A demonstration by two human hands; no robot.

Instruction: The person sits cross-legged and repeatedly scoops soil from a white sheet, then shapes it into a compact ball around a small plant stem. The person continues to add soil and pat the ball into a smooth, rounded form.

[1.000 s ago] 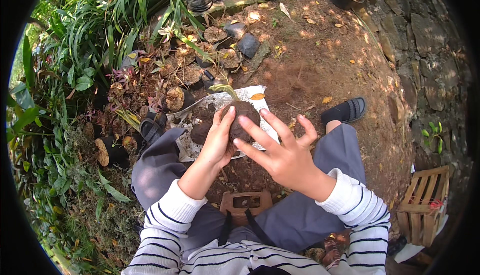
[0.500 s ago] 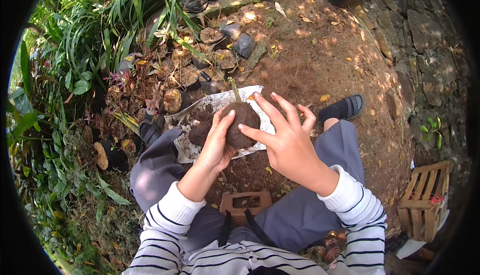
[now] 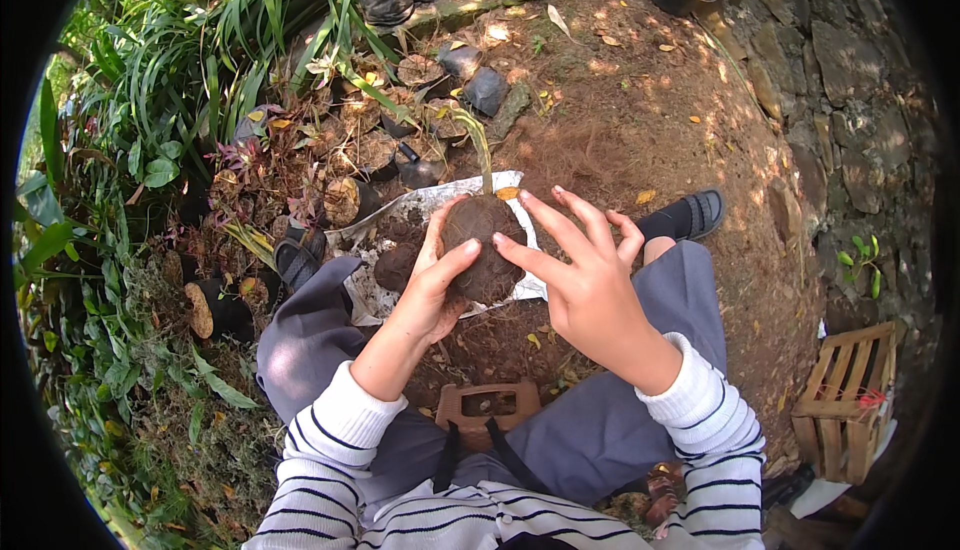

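Note:
A round, dark brown soil ball [image 3: 484,250] with a pale green plant stem [image 3: 484,150] rising from its far side is held up in front of me. My left hand [image 3: 436,275] wraps round its left side, thumb pressed on the near face. My right hand [image 3: 590,270] has its fingers spread, the thumb tip touching or just beside the ball's right side. Beneath lies a white sack [image 3: 370,297] spread on the ground and smeared with soil. A smaller dark lump of soil [image 3: 396,268] rests on it, left of my left hand.
My legs [image 3: 690,295] flank the sack, sandals [image 3: 708,212] on the ground. A brown plastic stool [image 3: 490,402] shows beneath me. At right stand a wooden crate [image 3: 848,400] and a stone wall [image 3: 845,60]. Black plant bags [image 3: 486,91] and leafy plants [image 3: 110,290] line the left and far side.
The soil ball has tilted so that its stem reaches farther up and away. My right hand has shifted slightly right, its fingers still spread. Both hands otherwise keep nearly the same place.

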